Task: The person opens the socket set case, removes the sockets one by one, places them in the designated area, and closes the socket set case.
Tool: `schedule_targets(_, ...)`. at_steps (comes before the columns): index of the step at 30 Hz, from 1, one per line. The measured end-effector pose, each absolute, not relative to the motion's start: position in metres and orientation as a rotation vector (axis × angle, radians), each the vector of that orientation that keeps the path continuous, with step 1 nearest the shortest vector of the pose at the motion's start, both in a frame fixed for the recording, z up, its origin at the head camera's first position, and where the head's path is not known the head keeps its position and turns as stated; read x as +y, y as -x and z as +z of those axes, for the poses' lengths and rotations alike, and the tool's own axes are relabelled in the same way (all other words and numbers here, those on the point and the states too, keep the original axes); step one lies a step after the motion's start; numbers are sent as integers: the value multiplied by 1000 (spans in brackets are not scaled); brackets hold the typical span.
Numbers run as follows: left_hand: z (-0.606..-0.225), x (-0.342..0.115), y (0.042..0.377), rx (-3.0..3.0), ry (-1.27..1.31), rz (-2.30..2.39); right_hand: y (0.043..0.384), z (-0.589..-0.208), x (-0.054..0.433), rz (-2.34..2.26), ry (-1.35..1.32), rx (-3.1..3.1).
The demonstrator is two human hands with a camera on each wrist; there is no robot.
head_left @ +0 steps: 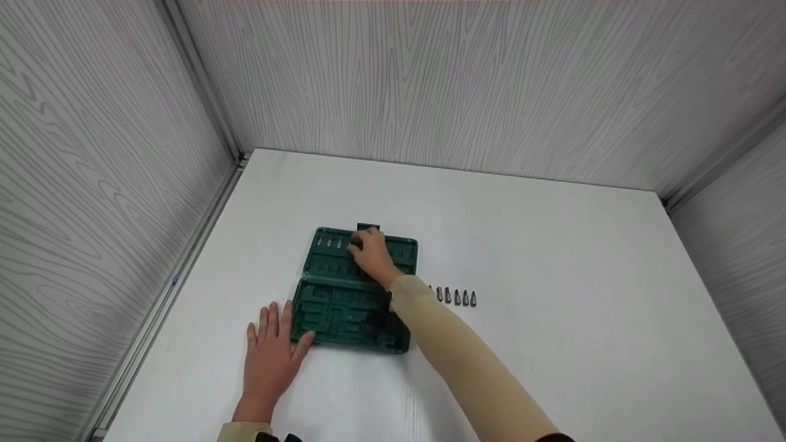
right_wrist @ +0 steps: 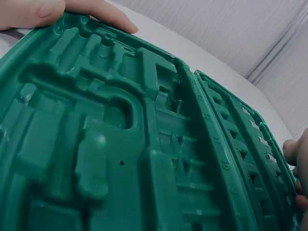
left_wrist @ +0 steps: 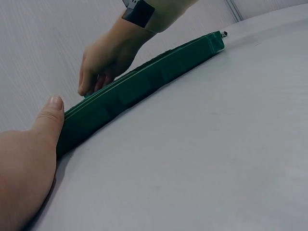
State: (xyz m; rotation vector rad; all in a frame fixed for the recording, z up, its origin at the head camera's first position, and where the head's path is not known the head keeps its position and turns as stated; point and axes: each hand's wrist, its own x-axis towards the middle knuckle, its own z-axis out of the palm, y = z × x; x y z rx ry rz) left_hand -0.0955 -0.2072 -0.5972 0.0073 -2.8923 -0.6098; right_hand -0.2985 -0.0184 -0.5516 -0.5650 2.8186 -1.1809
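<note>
An unfolded green plastic bit case (head_left: 338,280) lies on the white table, its molded slots facing up. My left hand (head_left: 269,356) rests at the case's near left corner with straight fingers, the thumb along its front edge. My right hand (head_left: 372,253) reaches across to the far half, thumb and fingers bent down at the row of slots near the latch tab (head_left: 368,226). Several silver screwdriver bits (right_wrist: 263,141) sit in that row, left of the right fingertips. I cannot tell whether the right fingers pinch a bit, as the hand covers that spot.
A row of loose screwdriver bits (head_left: 457,297) stands to the right of the case, partly behind the right sleeve (head_left: 466,350). Wood-grain panels (head_left: 399,80) enclose the table (head_left: 583,294) at the back and both sides. The near half's molded hollows (right_wrist: 115,113) hold no tools where visible.
</note>
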Motion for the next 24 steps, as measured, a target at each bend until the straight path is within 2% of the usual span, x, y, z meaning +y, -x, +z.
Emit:
schedule_targets(13,-597,-204,96,-2885,-2,-596,302,-554,-30,-974,393,2880)
schedule_targets(24,-595,-205,96,-2878,14,-603,302,-551,-28,-1061,322,2851)
